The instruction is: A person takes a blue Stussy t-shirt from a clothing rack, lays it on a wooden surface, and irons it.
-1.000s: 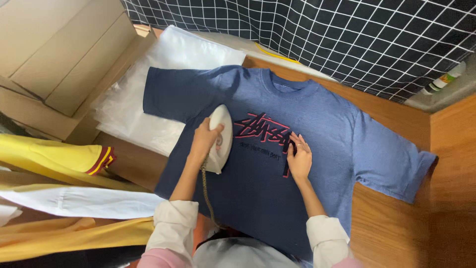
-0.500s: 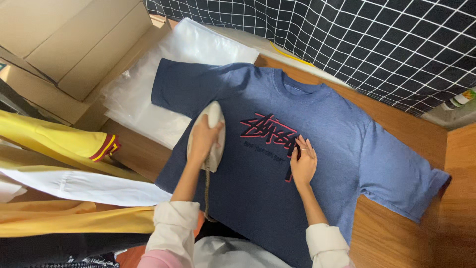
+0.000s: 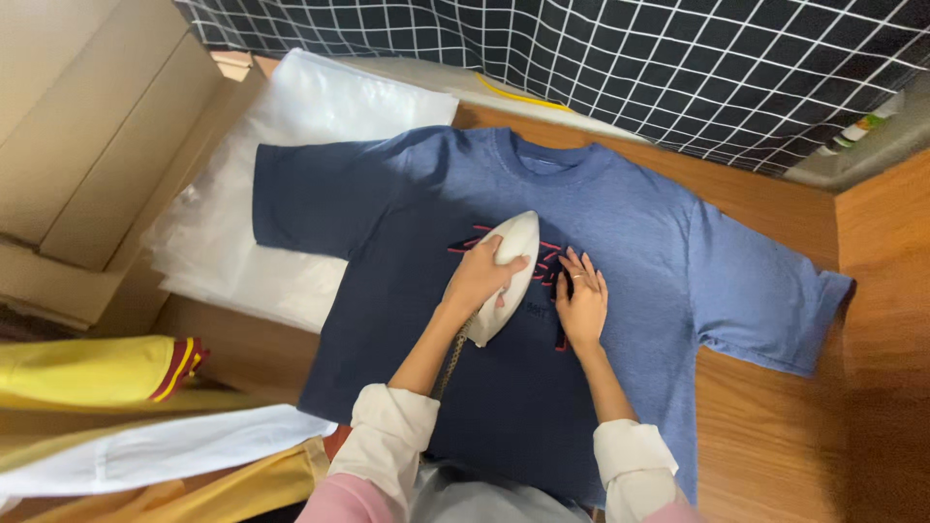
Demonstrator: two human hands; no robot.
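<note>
On the wooden tabletop (image 3: 775, 455) a blue T-shirt (image 3: 620, 213) lies spread flat, front up, with its collar toward the far edge and both short sleeves stretched out to the sides. At the middle of the T-shirt's chest sits a white iron (image 3: 506, 276), its pointed tip aimed toward the collar and its sole resting on the dark red print (image 3: 552, 254). The left hand (image 3: 480, 276) is wrapped around the iron's handle, fingers closed over the top. A braided cord (image 3: 448, 356) runs from the iron's heel back along the left forearm toward the T-shirt's hem. Just beside the iron, on the side of the T-shirt's far sleeve, the right hand (image 3: 581, 302) lies open and flat, palm down, fingers spread and pressing the fabric; what seems to be a ring shows on one finger, though the view is too small to be sure. Both wrists come out of white cuffs (image 3: 635, 455) over pink sleeves at the T-shirt's hem.

Under the T-shirt's other sleeve a stack of clear plastic bags (image 3: 291, 203) spreads out, and beyond that stands a cardboard box (image 3: 87, 145). Near the T-shirt's lower corner on that same side lie yellow garments (image 3: 87, 368) with red trim and a white sheet (image 3: 165, 447). Behind the collar hangs a black cloth with a white grid (image 3: 601, 58).
</note>
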